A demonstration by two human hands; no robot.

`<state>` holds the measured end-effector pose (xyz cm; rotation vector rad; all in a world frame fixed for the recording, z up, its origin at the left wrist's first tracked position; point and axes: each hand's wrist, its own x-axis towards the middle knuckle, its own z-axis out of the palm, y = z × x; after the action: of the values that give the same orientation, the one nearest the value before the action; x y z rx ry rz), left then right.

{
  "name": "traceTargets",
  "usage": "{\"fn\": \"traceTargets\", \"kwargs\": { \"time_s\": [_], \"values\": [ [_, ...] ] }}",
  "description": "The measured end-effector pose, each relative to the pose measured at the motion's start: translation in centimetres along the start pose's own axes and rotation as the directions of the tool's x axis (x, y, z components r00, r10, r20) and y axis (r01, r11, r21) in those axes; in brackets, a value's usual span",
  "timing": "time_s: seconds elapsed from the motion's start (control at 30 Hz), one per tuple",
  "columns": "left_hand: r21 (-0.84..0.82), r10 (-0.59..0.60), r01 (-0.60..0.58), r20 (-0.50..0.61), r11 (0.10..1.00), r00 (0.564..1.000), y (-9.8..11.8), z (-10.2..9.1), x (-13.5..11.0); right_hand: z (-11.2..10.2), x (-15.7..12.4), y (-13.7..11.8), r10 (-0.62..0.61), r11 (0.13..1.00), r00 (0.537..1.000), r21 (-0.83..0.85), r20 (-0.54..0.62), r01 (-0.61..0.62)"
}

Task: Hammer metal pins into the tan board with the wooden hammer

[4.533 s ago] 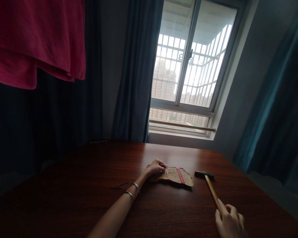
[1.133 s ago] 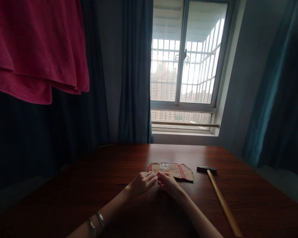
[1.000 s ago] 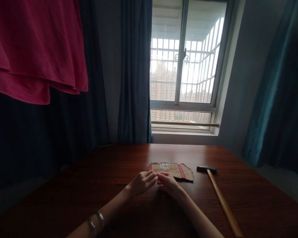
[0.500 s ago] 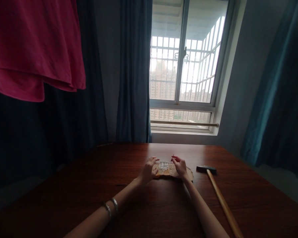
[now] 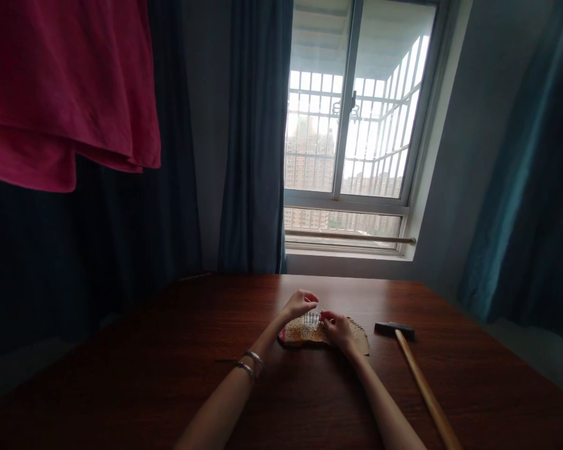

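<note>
A small tan board (image 5: 300, 332) dotted with holes lies on the dark wooden table (image 5: 145, 369), with a short row of thin metal nails (image 5: 312, 319) standing upright in it. My left hand (image 5: 300, 303) hovers over the nails with its fingers curled together. My right hand (image 5: 338, 330) rests on the board just right of the nails, fingers pinched on something small that I cannot make out. Two bracelets (image 5: 248, 364) circle my left wrist.
A hammer (image 5: 413, 375) with a long wooden handle lies on the table to the right of the board, head away from me. A thin dark pin (image 5: 223, 360) lies left of my left wrist. Behind the table are a barred window, blue curtains and a hanging red cloth.
My right hand let go of the hammer handle several seconds ago. Both hands met in front of the board, then moved onto it, and now close in on the nails.
</note>
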<state>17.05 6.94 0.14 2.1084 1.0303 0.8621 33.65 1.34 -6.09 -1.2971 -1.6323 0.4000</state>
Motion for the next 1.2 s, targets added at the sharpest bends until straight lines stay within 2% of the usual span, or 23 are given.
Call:
{"fn": "traceTargets", "kwargs": {
  "time_s": [0.27, 0.43, 0.63, 0.93, 1.2],
  "values": [
    [-0.023, 0.000, 0.003, 0.150, 1.000, 0.989, -1.2, 0.5, 0.4, 0.0, -0.2, 0.4, -0.031, 0.993, 0.999, -0.114, 0.029, 0.034],
    [-0.016, 0.037, -0.034, 0.228, 0.999, 0.973, -1.2, 0.6, 0.0, -0.1, -0.3, 0.5, -0.039, 0.986, 0.999, -0.164, 0.034, 0.044],
    [0.073, 0.035, -0.050, 0.188, 0.996, 0.982, -0.9, 1.3, -0.3, -0.1, -0.4, 0.6, -0.049, 0.979, 0.998, -0.194, 0.046, 0.057],
    [0.059, 0.095, -0.104, 0.139, 0.993, 0.986, -2.3, 2.5, 0.3, 0.2, -0.3, 1.1, -0.071, 0.977, 0.996, -0.197, 0.049, 0.079],
    [0.041, 0.126, -0.132, 0.128, 0.990, 0.984, -1.8, 2.6, 0.1, 0.0, -0.2, 0.9, -0.067, 0.976, 0.997, -0.204, 0.047, 0.076]
  ]
}}
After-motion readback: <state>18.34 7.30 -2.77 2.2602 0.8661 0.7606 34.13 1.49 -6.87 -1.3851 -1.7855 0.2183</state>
